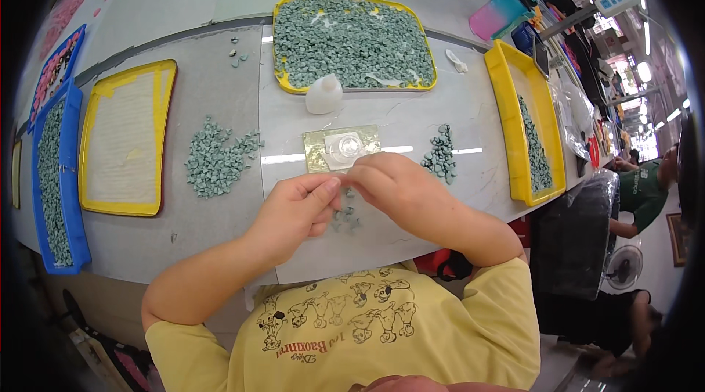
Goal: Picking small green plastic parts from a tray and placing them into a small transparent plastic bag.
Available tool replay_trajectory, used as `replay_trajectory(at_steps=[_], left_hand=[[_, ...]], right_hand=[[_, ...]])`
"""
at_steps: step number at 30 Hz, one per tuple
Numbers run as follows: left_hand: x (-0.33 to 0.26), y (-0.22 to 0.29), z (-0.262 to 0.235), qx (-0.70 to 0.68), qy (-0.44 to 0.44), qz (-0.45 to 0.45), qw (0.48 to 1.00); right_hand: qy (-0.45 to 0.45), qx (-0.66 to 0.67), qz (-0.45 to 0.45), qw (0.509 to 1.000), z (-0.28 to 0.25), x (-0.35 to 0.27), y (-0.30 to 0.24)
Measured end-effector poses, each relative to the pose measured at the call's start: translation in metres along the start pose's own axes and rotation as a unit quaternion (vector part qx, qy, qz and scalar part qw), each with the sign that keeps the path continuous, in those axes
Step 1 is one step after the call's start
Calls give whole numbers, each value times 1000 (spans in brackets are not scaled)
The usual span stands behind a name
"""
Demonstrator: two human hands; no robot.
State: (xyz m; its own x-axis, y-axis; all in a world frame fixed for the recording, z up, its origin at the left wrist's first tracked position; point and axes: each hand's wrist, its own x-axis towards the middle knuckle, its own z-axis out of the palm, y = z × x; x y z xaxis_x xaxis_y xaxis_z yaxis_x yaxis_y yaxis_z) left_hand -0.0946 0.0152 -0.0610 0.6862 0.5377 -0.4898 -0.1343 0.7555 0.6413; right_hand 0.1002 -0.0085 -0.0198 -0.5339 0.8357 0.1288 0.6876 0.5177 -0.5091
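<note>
Both hands meet at the middle of the grey table (205, 83) — the left hand (297, 210) and the right hand (393, 186) pinch fingertips together, curled nearly closed around something too small to make out. Just under them lies a little scatter of green pieces (345, 219). Right beyond the fingertips sits a small gold plate (317, 149) with a clear round dish on it. A loose heap of green pieces (217, 157) lies off to the left, a smaller dark pile (440, 155) to the right. Farther back — a white bottle (324, 94) touching a yellow tray (283, 80) packed with green pieces. Another yellow tray (165, 98) on the left holds a pale mat, a third yellow tray (503, 91) stands at the right, and a blue tray (73, 171) lines the far left edge.
</note>
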Motion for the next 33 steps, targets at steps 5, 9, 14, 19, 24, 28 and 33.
replay_trajectory(at_steps=[5, 9, 14, 19, 24, 28, 33], left_hand=[[-1, 3, 2, -9, -6, 19, 1000], [-2, 2, -2, -13, -16, 14, 1000], [-4, 3, -9, 8, -13, 13, 1000], [-6, 2, -10, 15, -1, 8, 1000], [-3, 3, -9, -4, -9, 9, 1000], [-2, 1, -12, -34, -43, -1, 998], [-3, 3, -14, -20, -14, -3, 1000]], right_hand=[[40, -21, -100, 994, -4, -4, -9], [103, 47, -131, 985, 6, -9, -11], [183, 650, 180, 715, 13, -9, -12], [150, 773, 200, 582, 12, -6, -12], [148, 793, 187, 561, 12, -6, -7], [187, 505, 204, 818, 23, -8, 2], [169, -10, -116, 979, 32, 1, 8]])
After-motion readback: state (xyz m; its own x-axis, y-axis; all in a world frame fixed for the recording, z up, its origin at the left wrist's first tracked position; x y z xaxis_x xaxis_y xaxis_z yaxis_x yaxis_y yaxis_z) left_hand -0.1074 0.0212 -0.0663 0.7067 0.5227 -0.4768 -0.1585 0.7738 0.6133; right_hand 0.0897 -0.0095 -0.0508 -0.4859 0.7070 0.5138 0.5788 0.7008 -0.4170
